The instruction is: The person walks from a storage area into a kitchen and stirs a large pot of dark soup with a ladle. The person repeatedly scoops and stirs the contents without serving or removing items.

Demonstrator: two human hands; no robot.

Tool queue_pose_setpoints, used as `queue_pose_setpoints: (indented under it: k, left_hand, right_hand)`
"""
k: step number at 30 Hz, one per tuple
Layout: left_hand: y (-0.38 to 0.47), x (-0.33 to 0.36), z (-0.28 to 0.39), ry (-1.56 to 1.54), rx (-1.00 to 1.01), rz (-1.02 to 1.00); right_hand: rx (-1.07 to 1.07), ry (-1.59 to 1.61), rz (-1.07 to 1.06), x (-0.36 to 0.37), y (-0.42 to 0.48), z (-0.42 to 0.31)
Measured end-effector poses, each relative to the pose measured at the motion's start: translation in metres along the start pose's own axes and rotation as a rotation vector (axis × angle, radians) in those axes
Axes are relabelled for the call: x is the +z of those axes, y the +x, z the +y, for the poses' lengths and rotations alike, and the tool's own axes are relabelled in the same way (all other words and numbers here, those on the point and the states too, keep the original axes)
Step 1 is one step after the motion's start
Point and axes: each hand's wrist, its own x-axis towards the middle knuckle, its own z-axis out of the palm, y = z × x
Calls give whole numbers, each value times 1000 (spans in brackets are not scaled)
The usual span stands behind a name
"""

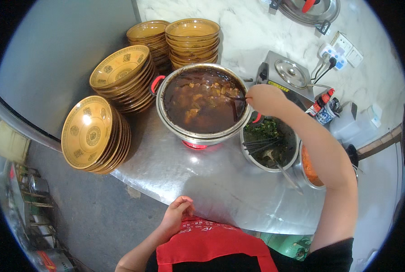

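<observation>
My right hand (265, 100) grips a thin dark handle (240, 98), seemingly of a utensil, over the right side of a steel pot (168, 127) with red handles. Dark brown stew (202, 98) with chunks of food fills this pot; the utensil's far end dips into it and is hidden. Near the counter's front edge, beside the red apron (209, 241), my left hand (181, 210) has its fingers loosely curled, with nothing visible in it.
Stacked yellow-brown bowls (90, 132) stand left and behind. On the right are a pot of leafy greens (263, 129) with chopsticks and a ladle (284, 173), a pot of orange food (309, 168), a steel appliance (284, 74) with a round lid, and a red-labelled bottle (321, 102).
</observation>
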Motion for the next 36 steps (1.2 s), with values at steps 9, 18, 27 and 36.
queue_pose_setpoints:
  k: [9, 18, 27, 36]
  left_hand:
    - [1, -9, 2, -5, -25, 21]
    - [1, -9, 5, 2, -38, 38]
    - [5, -10, -5, -10, -26, 17]
    - [5, -2, -2, -10, -51, 17]
  right_hand:
    - [263, 708, -538, -1, 2, 7]
    - [445, 1081, -426, 28, 5, -16]
    - [196, 821, -173, 22, -19, -22]
    - [32, 566, 0, 8, -40, -25]
